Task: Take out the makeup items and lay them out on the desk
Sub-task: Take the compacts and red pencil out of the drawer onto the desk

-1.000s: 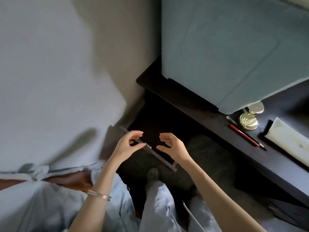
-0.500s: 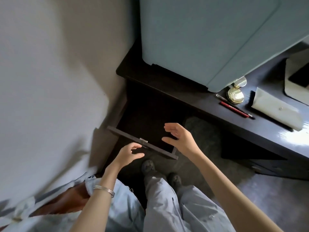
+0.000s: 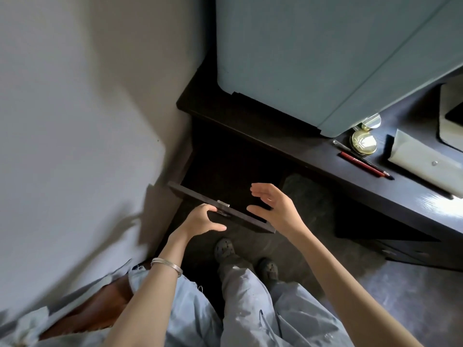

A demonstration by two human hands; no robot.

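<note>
A dark drawer [image 3: 200, 194] stands pulled out under the left end of the dark desk [image 3: 313, 161]; its inside is too dark to see. My left hand [image 3: 200, 220] hovers open at the drawer front near its metal handle [image 3: 223, 203], holding nothing. My right hand [image 3: 274, 209] is open above the drawer's right end, fingers apart and empty. On the desk lie a round gold compact [image 3: 363, 145], a red pencil [image 3: 362, 167], a thin dark pencil [image 3: 342, 144] and a pale pouch [image 3: 426, 164].
A large blue-grey panel [image 3: 313, 53] stands on the desk at the back. A pale wall [image 3: 87, 108] closes the left side. A white and black object [image 3: 451, 113] sits at the right edge. My legs and shoes [image 3: 225, 247] stand on the dark floor below the drawer.
My left hand has come off the drawer front and dropped slightly in front of it. My right hand has stayed open over the drawer. The view has shifted, showing more of the desk.
</note>
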